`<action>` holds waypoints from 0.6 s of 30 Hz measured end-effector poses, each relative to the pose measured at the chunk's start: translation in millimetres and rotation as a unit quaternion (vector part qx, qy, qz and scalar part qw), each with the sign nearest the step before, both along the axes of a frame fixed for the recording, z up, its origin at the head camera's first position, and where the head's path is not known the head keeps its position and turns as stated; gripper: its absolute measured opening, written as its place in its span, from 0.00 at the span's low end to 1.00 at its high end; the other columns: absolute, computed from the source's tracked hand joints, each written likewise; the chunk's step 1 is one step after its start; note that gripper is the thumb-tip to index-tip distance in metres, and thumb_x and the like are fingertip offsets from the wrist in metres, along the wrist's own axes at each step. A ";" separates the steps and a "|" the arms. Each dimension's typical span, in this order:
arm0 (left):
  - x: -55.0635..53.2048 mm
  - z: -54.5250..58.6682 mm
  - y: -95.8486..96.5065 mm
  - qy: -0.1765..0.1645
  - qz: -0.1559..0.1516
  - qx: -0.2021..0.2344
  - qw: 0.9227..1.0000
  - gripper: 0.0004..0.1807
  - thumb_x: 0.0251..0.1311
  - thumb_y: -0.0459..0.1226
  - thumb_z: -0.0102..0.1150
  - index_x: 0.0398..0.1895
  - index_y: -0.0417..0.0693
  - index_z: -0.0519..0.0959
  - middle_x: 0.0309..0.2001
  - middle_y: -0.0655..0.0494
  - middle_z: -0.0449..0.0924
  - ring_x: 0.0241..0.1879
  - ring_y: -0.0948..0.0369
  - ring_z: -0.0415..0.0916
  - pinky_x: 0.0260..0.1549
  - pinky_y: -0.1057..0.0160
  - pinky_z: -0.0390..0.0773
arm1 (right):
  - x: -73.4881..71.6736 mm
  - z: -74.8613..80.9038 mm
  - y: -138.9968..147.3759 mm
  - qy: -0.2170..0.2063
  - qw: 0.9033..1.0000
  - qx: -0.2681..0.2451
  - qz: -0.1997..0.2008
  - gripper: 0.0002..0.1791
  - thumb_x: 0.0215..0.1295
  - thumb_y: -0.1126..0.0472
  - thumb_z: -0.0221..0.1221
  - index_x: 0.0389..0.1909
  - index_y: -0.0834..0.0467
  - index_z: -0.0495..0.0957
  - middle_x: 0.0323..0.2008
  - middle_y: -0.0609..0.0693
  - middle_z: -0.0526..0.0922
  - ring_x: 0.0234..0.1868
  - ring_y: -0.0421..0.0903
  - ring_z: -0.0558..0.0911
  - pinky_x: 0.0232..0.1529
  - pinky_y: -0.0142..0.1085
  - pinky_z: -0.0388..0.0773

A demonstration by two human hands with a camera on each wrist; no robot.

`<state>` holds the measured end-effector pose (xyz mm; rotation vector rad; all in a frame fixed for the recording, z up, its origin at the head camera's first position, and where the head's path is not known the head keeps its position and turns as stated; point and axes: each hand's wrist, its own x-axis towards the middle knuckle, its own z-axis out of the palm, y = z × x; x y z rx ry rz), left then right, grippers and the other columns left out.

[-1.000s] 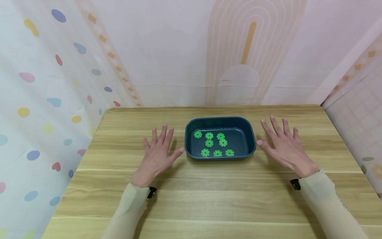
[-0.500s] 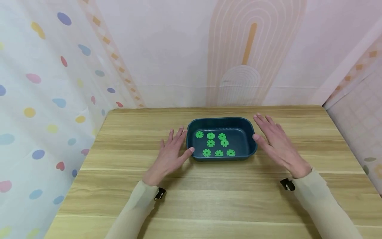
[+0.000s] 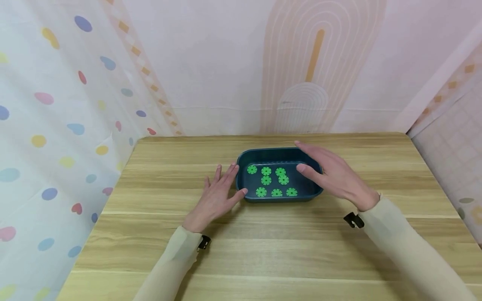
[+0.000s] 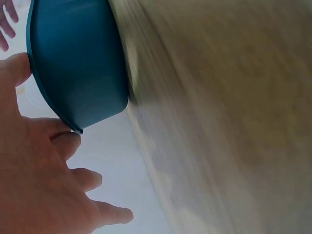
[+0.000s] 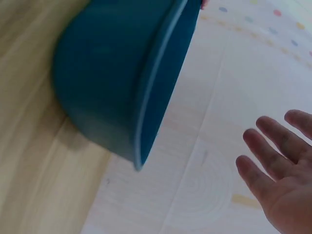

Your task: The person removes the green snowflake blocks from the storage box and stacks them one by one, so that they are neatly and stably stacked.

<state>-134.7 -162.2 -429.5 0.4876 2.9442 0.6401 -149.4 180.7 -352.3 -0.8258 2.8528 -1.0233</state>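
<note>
The dark-teal, rounded-rectangular, plastic-looking tub (image 3: pixel 282 200) stands on the wood-grain desk (image 3: pixel 263 246), flat green notched discs (image 3: pixel 266 180) inside. My left grip (image 3: pixel 214 202), relaxed, touches its rim; my right grip (image 3: pixel 339 175), released, hovers over its right end. Advisable: steady the rim, pinch one disc edgewise.

"Past the far edge of the table (image 3: pixel 263 251)?"

"A pale back curtain (image 3: pixel 218 62), with a large peach arch (image 3: pixel 280 54). Inside, a tilted orange bar (image 3: pixel 315 55), with a smaller arch (image 3: pixel 303 104) in fine white lines below."

"To the left?"

"A white side curtain (image 3: pixel 56 148), with spots (image 3: pixel 76 128) in yellow, blue, pink, red and purple. Toward the corner, a strip of orange squares (image 3: pixel 145 71)."

"To the right?"

"A faintly gridded curtain (image 3: pixel 452 150), with grey-green ovals (image 3: pixel 466 200) low down."

"And the table?"

"Light wood with sideways grain and rounded far corners."
</note>
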 end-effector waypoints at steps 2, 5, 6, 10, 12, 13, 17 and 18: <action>0.0 0.0 -0.3 -0.001 -0.001 0.000 1.000 0.45 0.75 0.63 0.46 0.85 0.52 0.48 0.83 0.54 0.45 0.82 0.41 0.34 0.69 0.23 0.41 | -4.5 3.5 -5.4 0.001 1.000 0.012 0.014 0.36 0.78 0.40 0.52 0.81 0.50 0.60 0.78 0.52 0.64 0.77 0.57 0.63 0.75 0.60 0.58; -0.1 -1.0 -1.5 -0.002 -0.003 0.001 1.000 0.46 0.74 0.63 0.46 0.85 0.51 0.48 0.83 0.53 0.45 0.82 0.41 0.34 0.69 0.23 0.41 | -12.6 8.7 -13.7 -0.002 0.999 0.028 0.038 0.37 0.77 0.39 0.53 0.80 0.52 0.63 0.77 0.53 0.66 0.76 0.57 0.65 0.74 0.60 0.60; 0.0 -1.0 -1.8 -0.004 -0.003 0.003 1.000 0.46 0.74 0.63 0.46 0.85 0.51 0.48 0.83 0.52 0.45 0.82 0.41 0.33 0.70 0.23 0.41 | -15.3 10.4 -16.2 -0.003 0.998 0.033 0.047 0.37 0.77 0.39 0.53 0.79 0.52 0.64 0.77 0.54 0.67 0.76 0.57 0.66 0.74 0.60 0.61; 0.3 -2.0 -2.9 -0.008 -0.001 0.004 1.000 0.46 0.74 0.63 0.46 0.85 0.51 0.48 0.84 0.52 0.45 0.82 0.41 0.33 0.70 0.23 0.41 | -25.8 16.8 -26.1 -0.004 0.996 0.047 0.081 0.37 0.75 0.39 0.57 0.77 0.54 0.67 0.74 0.55 0.70 0.74 0.57 0.69 0.73 0.58 0.64; 0.4 -1.9 -2.8 -0.012 0.003 0.003 1.000 0.46 0.74 0.63 0.46 0.85 0.52 0.48 0.84 0.53 0.44 0.82 0.42 0.32 0.70 0.24 0.41 | -31.6 18.9 -31.6 -0.003 0.994 0.049 0.097 0.36 0.74 0.40 0.60 0.75 0.55 0.70 0.72 0.55 0.73 0.72 0.56 0.71 0.72 0.57 0.66; 0.3 -2.0 -2.8 -0.012 0.004 0.001 1.000 0.45 0.74 0.63 0.46 0.85 0.52 0.48 0.84 0.53 0.44 0.82 0.42 0.32 0.71 0.24 0.41 | -34.5 19.8 -34.3 -0.002 0.993 0.050 0.104 0.36 0.73 0.41 0.61 0.74 0.55 0.71 0.71 0.55 0.74 0.72 0.56 0.72 0.71 0.56 0.67; 0.5 -0.1 -1.7 -0.009 0.004 -0.004 1.000 0.45 0.74 0.63 0.46 0.85 0.54 0.48 0.83 0.55 0.45 0.82 0.42 0.34 0.71 0.25 0.42 | -46.3 21.2 -45.7 -0.005 0.989 0.059 0.132 0.34 0.71 0.41 0.64 0.71 0.55 0.76 0.68 0.54 0.78 0.69 0.54 0.76 0.69 0.55 0.71; 0.7 0.5 -1.5 -0.008 0.004 -0.005 1.000 0.45 0.74 0.63 0.46 0.85 0.54 0.48 0.83 0.55 0.46 0.82 0.42 0.35 0.71 0.25 0.43 | -48.9 21.2 -48.4 -0.007 0.988 0.062 0.138 0.33 0.71 0.40 0.64 0.70 0.54 0.76 0.68 0.54 0.78 0.68 0.53 0.76 0.69 0.55 0.71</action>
